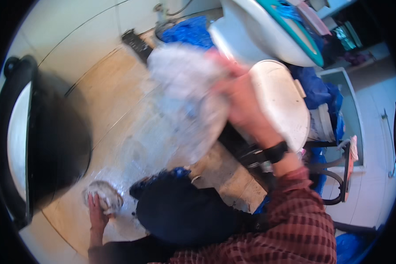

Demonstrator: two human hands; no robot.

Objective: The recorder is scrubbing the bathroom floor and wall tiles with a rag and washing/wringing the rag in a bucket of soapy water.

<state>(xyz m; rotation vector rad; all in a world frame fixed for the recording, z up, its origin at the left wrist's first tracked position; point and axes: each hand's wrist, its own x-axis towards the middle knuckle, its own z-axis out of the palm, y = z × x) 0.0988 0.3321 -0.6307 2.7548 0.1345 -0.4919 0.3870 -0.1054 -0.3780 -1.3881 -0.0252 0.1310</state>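
My right hand [242, 95], with a dark band on the wrist, is blurred by motion. It grips a large whitish bundle [184, 76] that looks like cloth or a plastic bag; the blur hides which. Low on the left, my left hand [98, 211] rests its fingers on a crumpled grey-white lump [107, 196], perhaps a wet cloth, on the tan tiled floor [102, 79]. Around that lump the floor surface has a shiny patch [132, 165], wet or covered in clear film; I cannot tell which.
A large black round container [59, 138] stands at the left. Beyond my right hand are a white oval lid [280, 99], a white basin [247, 29] with a teal rim [303, 36] and a blue plastic bag [188, 31]. A dark-framed chair [343, 178] stands at the right.
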